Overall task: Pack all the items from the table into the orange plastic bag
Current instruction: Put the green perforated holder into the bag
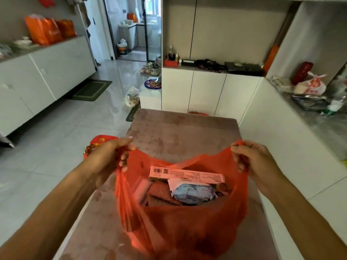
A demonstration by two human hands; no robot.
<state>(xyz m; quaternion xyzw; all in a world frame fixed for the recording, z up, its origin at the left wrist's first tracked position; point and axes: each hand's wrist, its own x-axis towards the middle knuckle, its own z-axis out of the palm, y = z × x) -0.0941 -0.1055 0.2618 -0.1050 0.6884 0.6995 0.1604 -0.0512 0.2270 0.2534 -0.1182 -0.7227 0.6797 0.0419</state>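
The orange plastic bag point(180, 226) stands open on the brown table point(180, 132). My left hand point(110, 156) grips its left handle and my right hand point(251, 158) grips its right handle, pulling the mouth wide. Inside the bag lie a long pink box point(187, 174) with a barcode, a pale blue wipes pack point(193, 192), a clear packet point(142, 188) and a reddish-brown cloth point(161, 196). The lower contents are hidden by the bag's wall.
A red patterned stool point(97, 143) sits left of the table. White cabinets point(206, 91) stand behind the table, and a white counter point(293, 147) runs along the right with bags and bottles on its shelf. A tiled floor point(56, 147) lies to the left.
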